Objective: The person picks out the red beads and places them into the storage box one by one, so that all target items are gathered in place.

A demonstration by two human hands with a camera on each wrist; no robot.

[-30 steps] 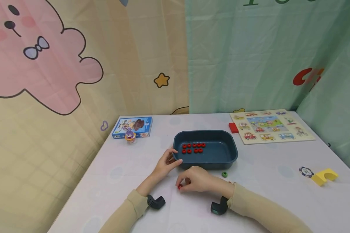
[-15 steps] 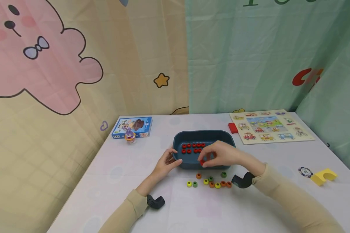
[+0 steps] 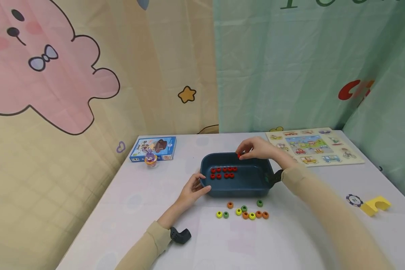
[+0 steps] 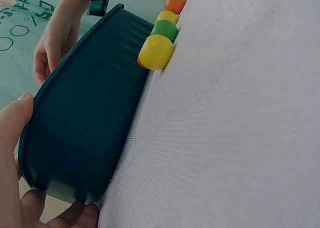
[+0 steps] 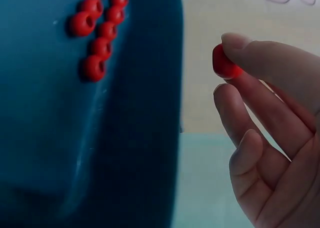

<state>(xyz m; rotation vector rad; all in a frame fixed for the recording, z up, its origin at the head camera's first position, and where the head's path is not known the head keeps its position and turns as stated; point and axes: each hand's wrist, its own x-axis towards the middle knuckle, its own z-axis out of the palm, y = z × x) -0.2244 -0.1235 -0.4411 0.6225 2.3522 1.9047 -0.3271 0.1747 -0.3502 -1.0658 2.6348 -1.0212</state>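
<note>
A dark blue-green tray point(image 3: 253, 178) stands on the table, with several red beads point(image 5: 95, 68) in two rows on the left of its floor. My left hand point(image 3: 191, 187) grips the tray's near left corner, thumb at the rim and fingers round the wall, as the left wrist view shows. Above the far rim, my right hand point(image 3: 259, 148) pinches a single red bead point(image 5: 223, 63) between thumb and finger. In front of the tray lie loose orange beads point(image 3: 245, 215), yellow beads point(image 3: 219, 214) and green beads point(image 3: 260, 203).
A blue box point(image 3: 155, 147) and a small purple figure point(image 3: 150, 157) are at the back left. Partly behind my right arm lies a wooden puzzle board point(image 3: 315, 159). Farther right are a yellow arch block point(image 3: 374, 205) and a round chip point(image 3: 354, 200).
My right hand has carried a red bead from the table in front, across the tray, to its far rim. That uncovered the loose beads. The left hand keeps its place.
</note>
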